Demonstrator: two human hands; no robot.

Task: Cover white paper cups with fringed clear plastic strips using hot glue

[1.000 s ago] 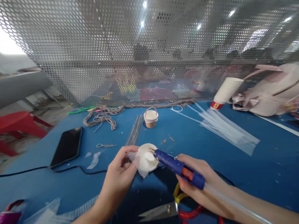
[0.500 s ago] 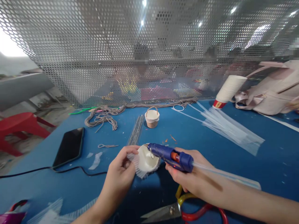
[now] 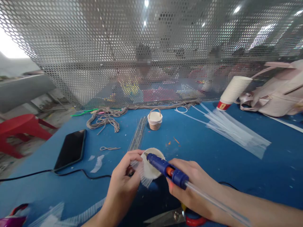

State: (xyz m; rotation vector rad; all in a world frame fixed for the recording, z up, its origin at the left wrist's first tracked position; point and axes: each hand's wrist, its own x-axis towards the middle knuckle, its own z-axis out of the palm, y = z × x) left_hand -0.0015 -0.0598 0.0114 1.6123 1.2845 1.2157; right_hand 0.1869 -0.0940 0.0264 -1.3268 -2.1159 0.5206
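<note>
My left hand [image 3: 126, 176] is closed on the rim of a white paper cup [image 3: 153, 171], whose open mouth faces up toward me. Pinched with it is a sheer, pleated white strip [image 3: 145, 176] lying along the cup's near left side. My right hand [image 3: 189, 179] grips a blue hot glue gun [image 3: 163, 165]. Its metal nozzle points left, over the cup's upper left rim; whether it touches cannot be made out. A clear glue stick [image 3: 213, 198] sticks out of the gun's back, and a red light glows near my fingers. Scissors [image 3: 175, 217] lie below, partly hidden by my right arm.
Behind the cup stand a small lined basket [image 3: 155, 121] and a bundle of thin wires [image 3: 138, 134]. A phone [image 3: 71, 149], black cable [image 3: 81, 170] and grey cord [image 3: 104, 118] lie left. Sheer strips [image 3: 236, 132], stacked paper cups [image 3: 234, 91] and a pink bag [image 3: 279, 91] are right.
The glue gun has tilted, its back end swinging down and toward me, and its nozzle has shifted slightly left and down. My right hand has lowered, covering more of the scissors.
</note>
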